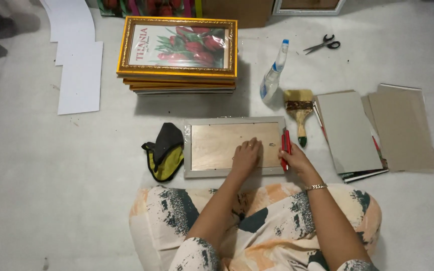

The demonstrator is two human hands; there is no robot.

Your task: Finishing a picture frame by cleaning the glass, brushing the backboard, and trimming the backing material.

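Observation:
A silver picture frame (193,145) lies face down on the grey floor in front of me, its brown backing board (217,145) showing. My left hand (246,156) rests flat on the right half of the board, fingers together. My right hand (295,159) is closed on a red utility knife (286,145), held upright along the frame's right edge.
A stack of gold frames (177,52) with a tulip picture stands behind. A spray bottle (273,75), paintbrush (300,110) and scissors (323,44) lie to the right. Cardboard sheets (403,128) lie far right, white paper (79,75) far left, a black-yellow cloth (166,150) beside the frame.

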